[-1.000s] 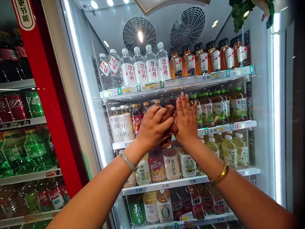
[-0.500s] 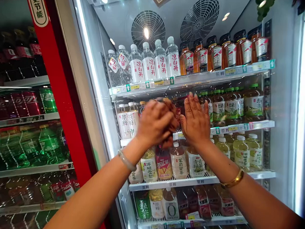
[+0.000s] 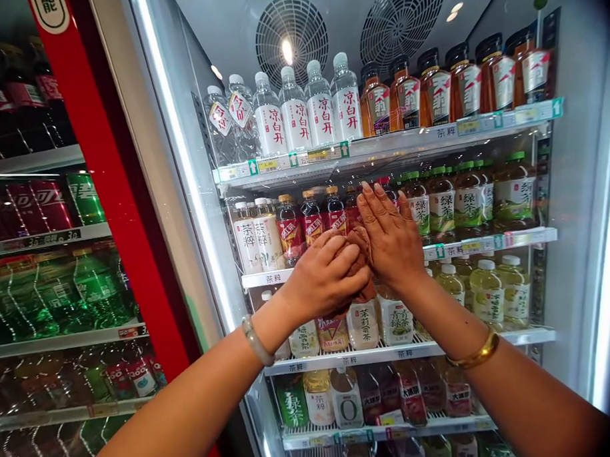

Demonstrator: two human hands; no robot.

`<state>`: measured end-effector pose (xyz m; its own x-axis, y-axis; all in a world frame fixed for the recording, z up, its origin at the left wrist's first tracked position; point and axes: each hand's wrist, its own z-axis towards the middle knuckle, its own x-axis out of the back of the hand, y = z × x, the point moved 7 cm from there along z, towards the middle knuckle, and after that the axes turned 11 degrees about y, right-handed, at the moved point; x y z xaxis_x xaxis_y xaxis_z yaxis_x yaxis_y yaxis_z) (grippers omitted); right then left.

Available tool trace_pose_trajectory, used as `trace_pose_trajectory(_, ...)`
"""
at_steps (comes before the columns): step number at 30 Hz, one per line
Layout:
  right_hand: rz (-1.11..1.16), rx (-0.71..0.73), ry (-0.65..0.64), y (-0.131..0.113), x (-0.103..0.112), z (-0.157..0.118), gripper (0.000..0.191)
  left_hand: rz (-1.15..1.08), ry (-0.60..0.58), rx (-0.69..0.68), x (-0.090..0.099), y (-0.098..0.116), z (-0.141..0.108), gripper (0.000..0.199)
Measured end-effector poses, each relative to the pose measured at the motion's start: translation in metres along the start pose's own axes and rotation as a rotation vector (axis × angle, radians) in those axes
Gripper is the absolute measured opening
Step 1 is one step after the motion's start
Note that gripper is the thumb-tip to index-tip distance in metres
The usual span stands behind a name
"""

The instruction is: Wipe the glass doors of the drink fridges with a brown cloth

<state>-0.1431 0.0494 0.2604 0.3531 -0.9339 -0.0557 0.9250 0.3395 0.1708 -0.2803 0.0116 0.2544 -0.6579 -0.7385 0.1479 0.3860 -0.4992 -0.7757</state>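
My left hand is closed around a bunched brown cloth, which shows between and beyond the fingers. Beside it, my right hand is held flat with fingers stretched, against what looks like the glass front of a drinks cooler; it holds nothing. The cloth sits close to the right palm, and I cannot tell whether they touch. Behind the hands stand red-labelled tea bottles on the second shelf and green-capped tea bottles to the right. Both hands partly hide that shelf.
Clear water bottles and amber bottles line the top shelf. Lower shelves carry pale tea bottles and a bottle marked 0. A red cooler frame divides off another cooler with green bottles at left.
My left hand, with the cloth, has shifted right and slightly down, uncovering red-labelled bottles behind it. The right hand stays flat in nearly the same spot. The view has tilted slightly.
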Motion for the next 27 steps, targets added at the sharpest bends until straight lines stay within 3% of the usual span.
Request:
trace_pose_trajectory(2,0.010,-0.012,-0.011,0.000,-0.001,0.000,0.075,0.035,-0.008,0.051,0.008,-0.015,0.000,0.030)
trace_pose_trajectory(6,0.005,-0.014,-0.008,-0.001,0.001,0.002,0.073,0.219,0.096,0.381,0.029,-0.063,0.003,0.050)
trace_pose_trajectory(8,0.007,-0.019,-0.009,0.000,0.001,0.002,0.072,0.202,0.138,0.377,0.027,-0.056,0.002,0.049)
trace_pose_trajectory(12,0.027,-0.047,-0.034,0.001,0.001,0.002,0.071,0.034,0.061,0.105,0.012,-0.009,-0.010,0.032)
trace_pose_trajectory(15,0.036,-0.049,-0.036,0.001,0.001,0.001,0.073,0.057,0.050,0.127,0.021,-0.020,-0.018,0.037)
trace_pose_trajectory(19,0.041,-0.062,-0.052,0.002,0.000,0.001,0.075,0.252,0.158,0.397,0.045,-0.057,-0.024,0.054)
trace_pose_trajectory(21,0.039,-0.064,-0.056,0.002,-0.001,0.000,0.075,0.248,0.177,0.438,0.045,-0.049,-0.029,0.053)
trace_pose_trajectory(25,0.038,-0.038,-0.017,0.000,0.002,0.001,0.071,0.114,0.041,0.211,0.034,-0.009,-0.038,0.038)
trace_pose_trajectory(27,0.041,-0.056,-0.029,0.002,0.001,0.000,0.070,0.146,-0.005,0.227,0.044,-0.018,-0.045,0.041)
